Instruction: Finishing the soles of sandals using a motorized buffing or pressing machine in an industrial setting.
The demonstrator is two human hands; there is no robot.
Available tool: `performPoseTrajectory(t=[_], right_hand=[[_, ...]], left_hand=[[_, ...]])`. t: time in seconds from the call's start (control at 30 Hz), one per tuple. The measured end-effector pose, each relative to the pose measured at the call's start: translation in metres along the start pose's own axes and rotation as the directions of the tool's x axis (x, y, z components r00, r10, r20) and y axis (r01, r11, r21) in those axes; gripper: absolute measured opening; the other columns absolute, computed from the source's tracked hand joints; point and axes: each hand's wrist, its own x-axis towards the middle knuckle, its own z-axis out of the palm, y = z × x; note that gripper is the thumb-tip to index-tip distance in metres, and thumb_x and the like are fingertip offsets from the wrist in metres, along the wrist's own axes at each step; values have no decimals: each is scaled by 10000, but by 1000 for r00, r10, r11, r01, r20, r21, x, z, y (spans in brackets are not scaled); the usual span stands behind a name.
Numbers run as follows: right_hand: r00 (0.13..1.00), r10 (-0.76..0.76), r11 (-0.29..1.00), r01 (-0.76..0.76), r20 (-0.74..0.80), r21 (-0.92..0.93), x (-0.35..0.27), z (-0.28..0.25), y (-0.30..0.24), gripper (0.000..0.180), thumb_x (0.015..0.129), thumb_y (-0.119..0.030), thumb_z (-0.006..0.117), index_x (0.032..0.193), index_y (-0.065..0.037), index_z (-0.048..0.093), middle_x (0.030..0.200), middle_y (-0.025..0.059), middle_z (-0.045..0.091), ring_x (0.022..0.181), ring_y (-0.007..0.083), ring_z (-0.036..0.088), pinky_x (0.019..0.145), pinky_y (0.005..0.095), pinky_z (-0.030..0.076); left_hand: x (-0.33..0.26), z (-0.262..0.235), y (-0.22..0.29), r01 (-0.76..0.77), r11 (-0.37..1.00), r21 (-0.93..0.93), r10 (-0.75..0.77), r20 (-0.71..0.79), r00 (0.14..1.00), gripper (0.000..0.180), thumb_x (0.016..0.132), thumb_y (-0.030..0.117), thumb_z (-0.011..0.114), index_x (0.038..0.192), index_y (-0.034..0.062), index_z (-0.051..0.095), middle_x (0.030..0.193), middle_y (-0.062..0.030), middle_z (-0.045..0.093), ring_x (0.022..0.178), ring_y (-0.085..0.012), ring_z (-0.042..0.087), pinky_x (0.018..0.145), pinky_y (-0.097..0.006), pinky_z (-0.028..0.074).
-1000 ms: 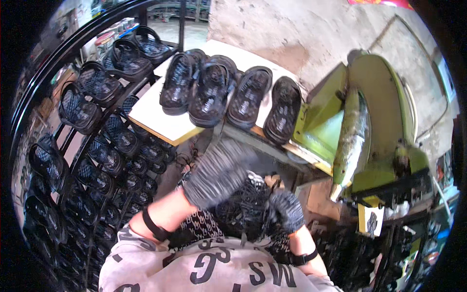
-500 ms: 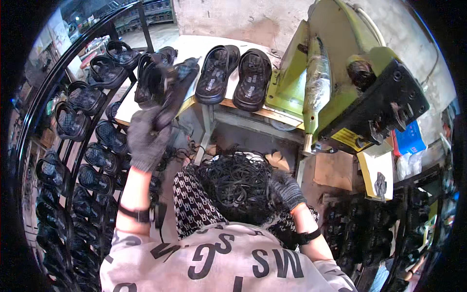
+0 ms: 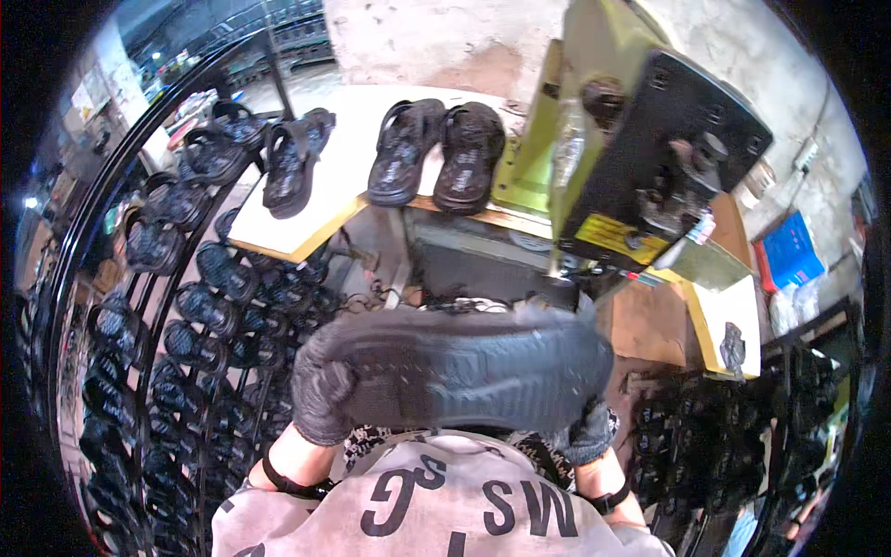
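Note:
A black sandal (image 3: 464, 367) is held crosswise in front of my chest, its ribbed sole facing up. My left hand (image 3: 322, 395), in a dark grey knit glove, is closed round its left end. At the other end my right hand (image 3: 587, 432), gloved alike, grips the edge; its fingers are partly hidden behind the sole. My lap is mostly covered by the sandal. Beyond it, on the white tabletop (image 3: 345, 181), stand a pair of black sandals, the left one (image 3: 401, 158) and the right one (image 3: 469, 162). Another sandal (image 3: 288, 176) lies farther left.
A green machine with a black plate (image 3: 631, 176) stands at the right of the table. A black rack (image 3: 111, 176) full of sandals runs along my left; more sandals (image 3: 677, 427) hang at lower right. A cardboard box (image 3: 650, 320) and a blue package (image 3: 789, 255) are beyond.
My left hand has brought the sandal from the table's left part back to my chest. My right hand has come up from the black straps in my lap and grips the sandal's other end.

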Motion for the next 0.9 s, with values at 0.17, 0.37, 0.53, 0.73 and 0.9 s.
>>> performPoseTrajectory(t=[0.17,0.37,0.53,0.73,0.9], right_hand=[[934,-300,911,341,-196,231,-38,-35,-4,695,811,-574,625,1371,-192,470,1359,72,519,1182,309,514,961,517,444],[723,-536,622,688,-436,375,-59,-53,-14,687,897,-544,546,1446,-163,385,1439,111,433,1284,310,436,1079,517,358],[621,-466,589,749,-631,302,-49,-69,-10,766,868,-641,511,1455,-165,380,1480,113,388,1307,330,419,1085,534,357],[689,-408,667,673,-599,320,-22,-59,1,900,763,-516,725,1486,-179,307,1487,110,379,1319,332,425,1094,530,368],[731,-396,769,595,-555,234,-6,-47,3,835,803,-559,646,1472,-163,341,1471,113,404,1299,331,447,1094,520,368]], left_hand=[[29,54,-57,684,730,0,-508,669,542,447,979,133,497,1411,49,420,1375,-117,518,1199,-227,541,1039,-384,447],[29,138,-131,770,627,-119,-388,809,441,545,862,98,686,1367,70,484,1321,-93,559,1180,-197,544,1021,-360,445],[37,148,-139,632,758,-158,-303,774,556,539,841,93,722,1338,71,516,1304,-86,572,1170,-190,547,1011,-356,449],[56,115,-144,449,893,-38,-284,726,626,578,863,84,695,1396,108,473,1412,-100,491,1307,-229,448,1094,-402,374],[63,92,-125,353,936,12,-275,653,705,592,859,163,711,1397,107,473,1408,-113,496,1311,-249,447,1100,-420,360]])
